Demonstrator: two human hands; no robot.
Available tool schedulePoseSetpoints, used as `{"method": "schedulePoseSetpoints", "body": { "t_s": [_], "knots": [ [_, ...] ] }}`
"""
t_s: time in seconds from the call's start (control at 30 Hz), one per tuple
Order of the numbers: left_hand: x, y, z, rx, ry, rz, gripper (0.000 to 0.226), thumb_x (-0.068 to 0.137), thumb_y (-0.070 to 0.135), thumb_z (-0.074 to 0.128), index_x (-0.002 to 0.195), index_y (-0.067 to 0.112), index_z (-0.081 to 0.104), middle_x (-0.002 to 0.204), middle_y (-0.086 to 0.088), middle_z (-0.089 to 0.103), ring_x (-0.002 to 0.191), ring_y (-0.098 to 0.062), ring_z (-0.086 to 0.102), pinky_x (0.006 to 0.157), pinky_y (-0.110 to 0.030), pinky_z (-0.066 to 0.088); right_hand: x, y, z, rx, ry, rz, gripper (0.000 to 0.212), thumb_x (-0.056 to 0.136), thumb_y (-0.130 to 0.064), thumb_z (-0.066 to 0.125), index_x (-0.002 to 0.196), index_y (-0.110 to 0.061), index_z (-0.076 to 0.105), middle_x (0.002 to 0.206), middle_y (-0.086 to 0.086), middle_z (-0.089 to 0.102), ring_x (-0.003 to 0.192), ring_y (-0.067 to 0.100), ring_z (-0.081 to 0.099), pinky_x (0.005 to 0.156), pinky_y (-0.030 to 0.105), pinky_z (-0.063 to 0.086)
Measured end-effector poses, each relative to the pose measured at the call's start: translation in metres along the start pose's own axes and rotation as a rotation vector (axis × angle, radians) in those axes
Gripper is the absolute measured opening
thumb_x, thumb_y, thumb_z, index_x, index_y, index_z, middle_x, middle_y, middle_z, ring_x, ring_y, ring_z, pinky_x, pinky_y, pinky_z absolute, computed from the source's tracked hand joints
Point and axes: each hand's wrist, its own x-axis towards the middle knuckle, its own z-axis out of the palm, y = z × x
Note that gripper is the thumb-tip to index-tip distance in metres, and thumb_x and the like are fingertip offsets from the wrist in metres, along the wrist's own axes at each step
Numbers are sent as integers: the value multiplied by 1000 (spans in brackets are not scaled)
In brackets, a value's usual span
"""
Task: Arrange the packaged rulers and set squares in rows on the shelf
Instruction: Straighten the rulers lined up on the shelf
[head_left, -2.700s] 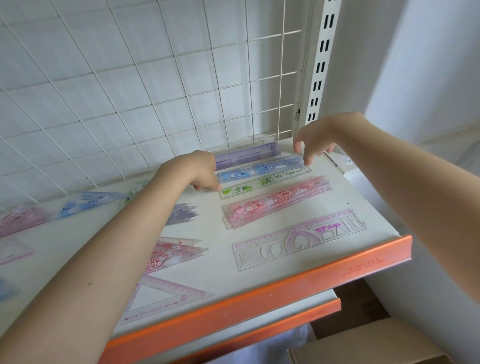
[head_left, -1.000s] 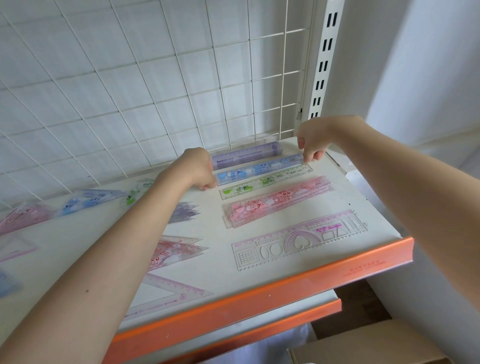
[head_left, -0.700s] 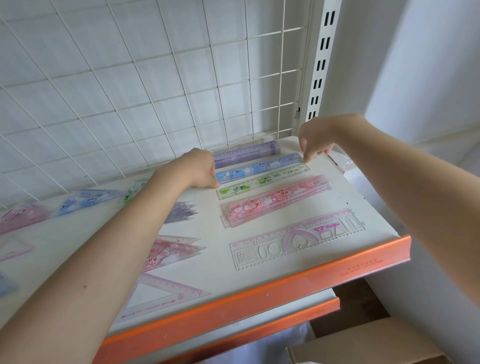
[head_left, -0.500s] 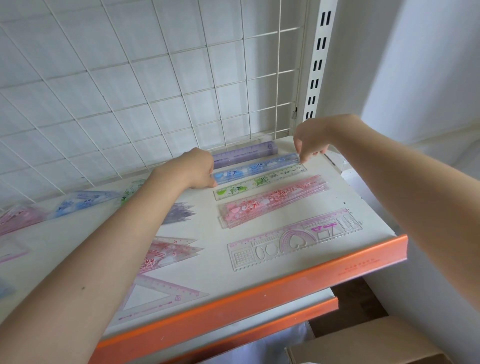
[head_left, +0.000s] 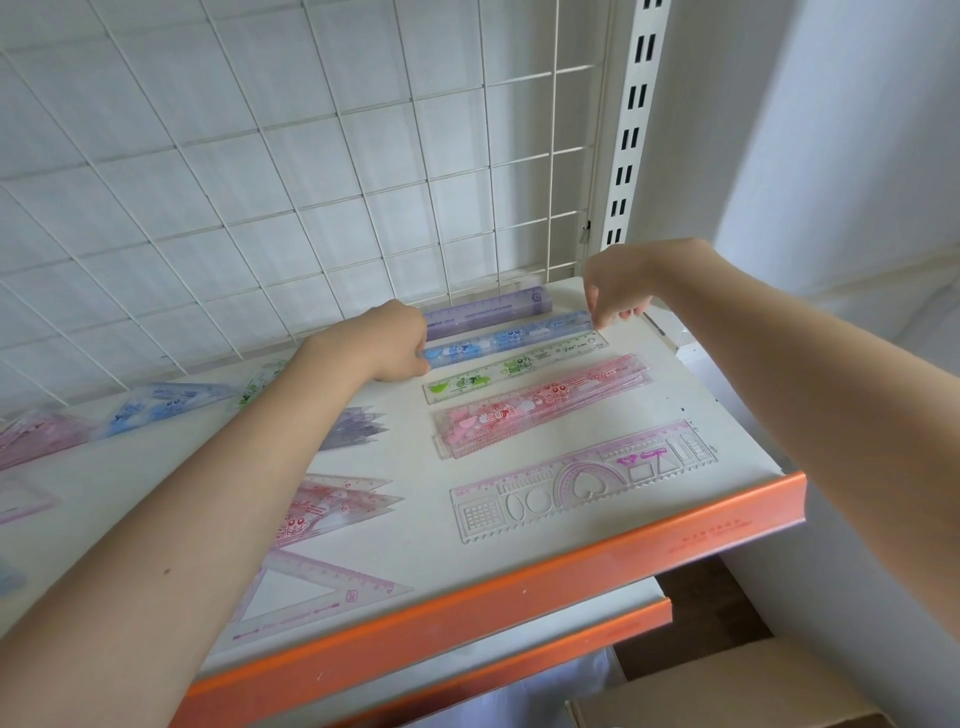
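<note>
Spanning the blue ruler (head_left: 506, 339) end to end: left hand (head_left: 397, 340) pinches its left tip, right hand (head_left: 613, 296) its right; long axis parallel to the shelf (head_left: 675, 415) back.

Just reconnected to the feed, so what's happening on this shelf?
A person is lining up the blue packaged ruler, the left hand holding one end and the right hand pinching the other. It lies on the white shelf, between the purple ruler pack at the back and the green ruler. Pink rulers and a clear stencil ruler already sit in front.
</note>
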Motion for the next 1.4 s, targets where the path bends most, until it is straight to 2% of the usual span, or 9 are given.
{"method": "schedulePoseSetpoints", "body": {
  "t_s": [0.13, 0.2, 0.3, 0.4, 0.47, 0.63, 0.83, 1.13, 1.4],
  "knots": [
    [-7, -5, -3, -40, -7, -31, 9, 84, 15, 53, 77, 19, 50, 85, -4, 49, 80, -24, 48, 73, -29, 42, -1, 3, -2, -10, -18, 23, 17, 80, -10, 61, 89, 1, 70, 73, 11, 67, 71, 24, 66, 70, 32, 56],
    [-10, -7, -5, -75, -27, -56, 14, 86, 10, 49, 82, 19, 58, 91, -3, 53, 88, -24, 55, 78, -29, 46, -1, 5, -3, -8, -17, 38, 18, 80, -6, 56, 88, 3, 69, 71, 11, 66, 64, 23, 61, 68, 31, 56],
    [-11, -8, -2, -117, -42, -68, 25, 86, 8, 44, 64, 18, 49, 78, -4, 53, 76, -24, 50, 68, -29, 41, -1, 5, -2, 20, -25, 48, 20, 83, -5, 53, 91, 4, 69, 79, 14, 69, 63, 21, 60, 62, 28, 54],
    [-9, -5, 0, -163, -32, -101, 32, 86, 5, 44, 56, 16, 43, 66, -3, 47, 69, -23, 45, 63, -26, 36, 0, 2, -1, 55, -42, 48, 20, 86, -5, 54, 96, 6, 67, 79, 12, 65, 63, 19, 58, 57, 23, 51],
    [-8, -2, -1, -220, -26, -113, 27, 86, 2, 43, 62, 14, 49, 72, -5, 52, 71, -24, 50, 64, -28, 39, 0, 2, 0, 59, -31, 41, 20, 87, -5, 54, 96, 6, 68, 78, 12, 65, 64, 19, 59, 60, 24, 52],
    [-8, -1, -1, -352, -35, -127, 29, 86, -2, 41, 78, 12, 65, 94, -10, 69, 85, -25, 68, 81, -32, 53, 1, 3, 3, 57, -8, 31, 19, 87, -5, 54, 93, 5, 70, 74, 11, 65, 63, 20, 59, 61, 24, 51],
    [-10, -2, 1, -403, -12, -127, 33, 87, 1, 43, 64, 17, 60, 97, -10, 70, 73, -19, 64, 79, -30, 54, 3, 2, 4, 63, 1, 15, 20, 88, -6, 55, 93, 6, 70, 80, 15, 69, 65, 20, 60, 71, 28, 53],
    [-13, -2, -1, -435, -13, -141, 27, 88, -1, 45, 71, 12, 61, 95, -14, 70, 70, -17, 61, 72, -26, 50, 0, 2, 4, 59, 26, 4, 19, 89, -7, 54, 87, 3, 70, 68, 7, 64, 62, 17, 59, 74, 29, 53],
    [-14, 1, -1, -423, 2, -162, 28, 88, 1, 43, 69, 12, 59, 94, -13, 70, 70, -19, 61, 70, -25, 48, -1, 2, 6, 43, 49, -11, 19, 87, -6, 53, 83, 0, 71, 70, 8, 67, 67, 20, 63, 77, 31, 53]
  ]
}}
